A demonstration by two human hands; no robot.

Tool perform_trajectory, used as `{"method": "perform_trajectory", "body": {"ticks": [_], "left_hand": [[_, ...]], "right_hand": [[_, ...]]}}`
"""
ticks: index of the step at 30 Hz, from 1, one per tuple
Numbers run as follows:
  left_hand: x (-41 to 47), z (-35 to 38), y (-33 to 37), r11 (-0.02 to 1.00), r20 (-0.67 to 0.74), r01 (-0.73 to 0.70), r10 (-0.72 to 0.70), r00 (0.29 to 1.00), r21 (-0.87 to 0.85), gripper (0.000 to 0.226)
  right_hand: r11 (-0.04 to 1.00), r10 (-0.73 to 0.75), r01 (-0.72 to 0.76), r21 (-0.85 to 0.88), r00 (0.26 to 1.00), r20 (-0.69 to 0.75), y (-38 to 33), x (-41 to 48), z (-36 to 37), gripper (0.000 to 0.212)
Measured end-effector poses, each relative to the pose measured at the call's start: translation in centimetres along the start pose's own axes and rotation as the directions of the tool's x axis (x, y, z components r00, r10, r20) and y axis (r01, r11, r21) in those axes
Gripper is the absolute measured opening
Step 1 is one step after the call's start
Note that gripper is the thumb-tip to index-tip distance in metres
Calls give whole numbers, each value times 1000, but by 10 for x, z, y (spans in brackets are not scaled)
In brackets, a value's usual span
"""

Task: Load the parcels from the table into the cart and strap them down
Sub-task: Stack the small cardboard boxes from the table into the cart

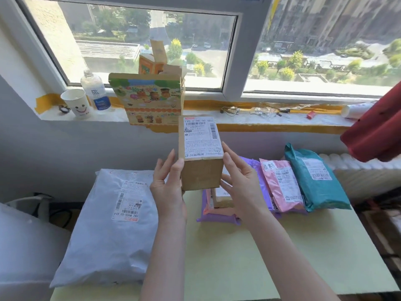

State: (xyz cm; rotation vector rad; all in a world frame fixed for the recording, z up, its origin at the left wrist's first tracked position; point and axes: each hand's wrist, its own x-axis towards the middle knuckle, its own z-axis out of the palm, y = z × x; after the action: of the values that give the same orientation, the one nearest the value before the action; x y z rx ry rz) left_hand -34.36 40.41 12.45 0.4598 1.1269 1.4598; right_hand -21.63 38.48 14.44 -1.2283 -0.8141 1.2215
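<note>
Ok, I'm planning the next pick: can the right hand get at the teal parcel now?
Probably not yet: the right hand is busy supporting the cardboard box. The teal parcel itself lies uncovered at the row's right end, so nothing else blocks it.

Green table (249, 257) — grey mailer (112, 231), teal mailer (314, 181) atop

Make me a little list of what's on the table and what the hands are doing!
Held: brown cardboard box with white label, lifted above the pale green table
Left hand: grips the box's left edge
Right hand: straight fingers touch the box's right side
Table left: big grey plastic mailer bag
Table right: purple plastic mailer bag, pink plastic mailer bag, teal plastic mailer bag
On windowsill: white paper cup with smiley face, clear plastic bottle, colourful cartoon carton
</note>
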Motion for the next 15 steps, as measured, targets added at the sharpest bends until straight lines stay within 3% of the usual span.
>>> {"method": "perform_trajectory", "body": {"ticks": [6, 9, 13, 15], "left_hand": [[-6, 31, -7, 992, 133, 125, -121, 984, -24, 105], [-21, 56, -15, 984, 210, 177, -170, 963, -12, 92], [-47, 92, -28, 983, 345, 162, -183, 921, 88, 113], [-62, 113, -39, 976, 391, 193, -217, 895, 100, 109]], "right_hand": [[999, 43, -43, 2, 997, -70, -15, 0, -41, 25], [996, 88, -84, 35, 989, -120, -23, -2, -72, 19], [987, 137, -122, 106, 979, -148, -31, -18, -123, 52], [982, 123, -91, 164, 973, -196, -36, -30, -151, 60]]}}
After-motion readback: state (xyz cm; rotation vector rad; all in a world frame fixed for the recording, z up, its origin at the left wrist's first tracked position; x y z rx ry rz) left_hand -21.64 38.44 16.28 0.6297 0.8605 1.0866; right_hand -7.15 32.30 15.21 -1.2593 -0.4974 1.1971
